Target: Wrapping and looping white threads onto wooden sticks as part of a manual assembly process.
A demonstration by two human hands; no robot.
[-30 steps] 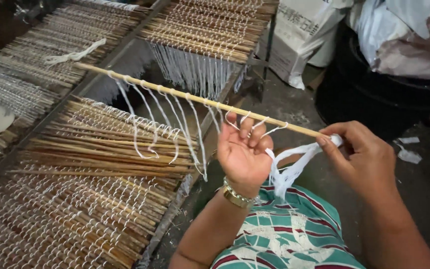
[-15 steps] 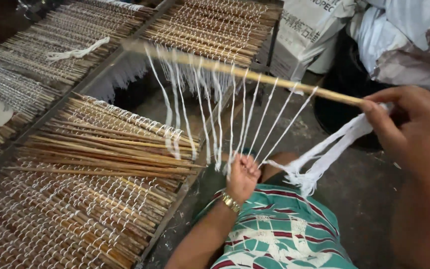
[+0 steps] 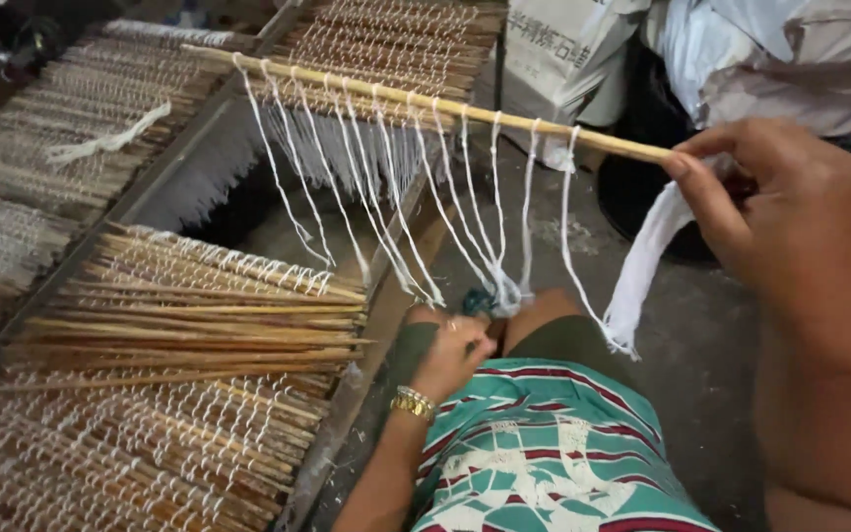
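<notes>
My right hand (image 3: 785, 207) grips the near end of a long bamboo stick (image 3: 425, 99), raised and held across the view, together with a bundle of white cotton strands (image 3: 642, 266) that hangs from it. Several white wick loops (image 3: 425, 207) hang from the stick. They gather low down at my left hand (image 3: 455, 350), which pinches their lower ends by my knee. A gold watch sits on that wrist.
Wooden frames (image 3: 199, 138) at the left hold stacks of sticks wound with white loops (image 3: 179, 325). More such sticks (image 3: 396, 49) lie at the top. A white sack (image 3: 554, 49) and pale cloth (image 3: 790, 49) stand at the upper right. Grey floor (image 3: 701, 374) lies below.
My right hand has lifted the stick higher and toward me. My left hand has slid down the loops from the stick to their lower ends near my knee.
</notes>
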